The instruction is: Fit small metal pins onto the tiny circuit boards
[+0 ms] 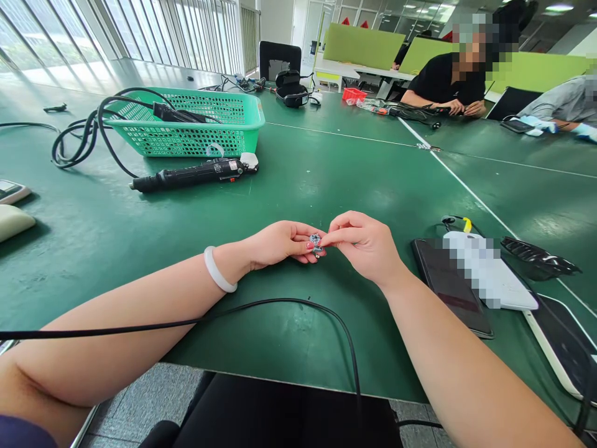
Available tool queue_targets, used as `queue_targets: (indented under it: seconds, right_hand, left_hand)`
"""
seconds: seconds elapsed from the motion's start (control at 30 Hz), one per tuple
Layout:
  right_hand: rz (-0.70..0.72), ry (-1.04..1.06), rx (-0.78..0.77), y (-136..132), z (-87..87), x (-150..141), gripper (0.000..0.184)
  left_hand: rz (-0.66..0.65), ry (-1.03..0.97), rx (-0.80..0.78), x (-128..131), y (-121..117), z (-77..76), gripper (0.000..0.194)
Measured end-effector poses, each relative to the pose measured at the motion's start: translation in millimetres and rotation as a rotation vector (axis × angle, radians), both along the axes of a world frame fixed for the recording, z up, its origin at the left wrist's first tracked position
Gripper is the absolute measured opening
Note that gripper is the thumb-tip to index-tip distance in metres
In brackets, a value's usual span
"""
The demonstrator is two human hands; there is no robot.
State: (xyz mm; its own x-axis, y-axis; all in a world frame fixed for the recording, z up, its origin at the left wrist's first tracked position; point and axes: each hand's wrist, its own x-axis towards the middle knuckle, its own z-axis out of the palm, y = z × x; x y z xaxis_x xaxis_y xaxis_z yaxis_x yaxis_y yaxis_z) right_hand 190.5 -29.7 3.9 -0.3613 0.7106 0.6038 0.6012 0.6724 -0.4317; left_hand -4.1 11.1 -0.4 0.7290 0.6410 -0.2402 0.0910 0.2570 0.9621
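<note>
My left hand (pixel 280 244) and my right hand (pixel 366 244) meet over the green table (pixel 303 180), both pinching a small blue circuit board (pixel 316 241) between thumb and fingertips. The left wrist wears a white bangle (pixel 218 271). A black cable (pixel 261 308) runs across the table under my forearms and drops over the front edge. A black electric screwdriver (pixel 191 175) lies further back to the left, well away from both hands.
A green plastic basket (pixel 196 121) with black cables stands behind the screwdriver. To the right lie a dark phone (pixel 448 286), a white device (pixel 494 274) and a black tray (pixel 536 255). Two other people sit at the far right of the table.
</note>
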Motion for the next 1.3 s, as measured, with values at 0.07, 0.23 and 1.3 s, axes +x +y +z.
queue_targets:
  seconds: [0.07, 0.23, 1.3]
  right_hand:
    - [0.006, -0.008, 0.017, -0.2, 0.1, 0.0, 0.028]
    - [0.012, -0.036, 0.076, -0.6, 0.8, 0.0, 0.027]
    - [-0.121, -0.285, -0.449, -4.3, -1.3, -4.4, 0.013]
  left_hand:
    - [0.002, -0.001, -0.011, 0.2, 0.1, 0.5, 0.031]
    - [0.006, 0.004, -0.021, -0.6, -0.5, 2.3, 0.030]
    - [0.397, -0.079, -0.135, 2.9, -3.3, 3.0, 0.021]
